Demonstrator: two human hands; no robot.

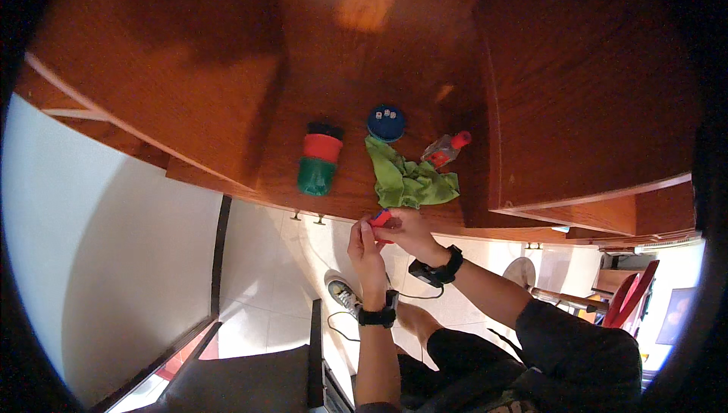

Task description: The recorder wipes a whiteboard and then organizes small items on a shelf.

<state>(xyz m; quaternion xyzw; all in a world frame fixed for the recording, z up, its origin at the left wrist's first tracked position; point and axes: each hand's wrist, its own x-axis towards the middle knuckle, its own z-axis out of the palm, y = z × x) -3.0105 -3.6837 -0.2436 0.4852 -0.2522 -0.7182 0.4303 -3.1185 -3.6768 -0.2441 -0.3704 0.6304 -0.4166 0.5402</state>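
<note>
Both my left hand (367,248) and my right hand (410,232) hold a small red object (381,219) with a bit of blue on it, in front of the wooden shelf's edge. Its kind cannot be told, as fingers cover part of it. Just beyond my hands lies a crumpled green cloth (406,180). Behind the cloth is a round blue container (386,126) with several white dice (387,112) on top. A clear bottle (441,151) with a red cap lies right of the dice. On the left, a green cup (316,176), a red cup (323,147) and a black cup (325,129) lie nested in a row.
Wooden panels (580,100) rise on both sides of the shelf surface. Below its edge are the tiled floor (261,276), my shoe (342,292) and a dark chair seat (244,381). A round stool (518,272) and a red chair (630,293) stand on the right.
</note>
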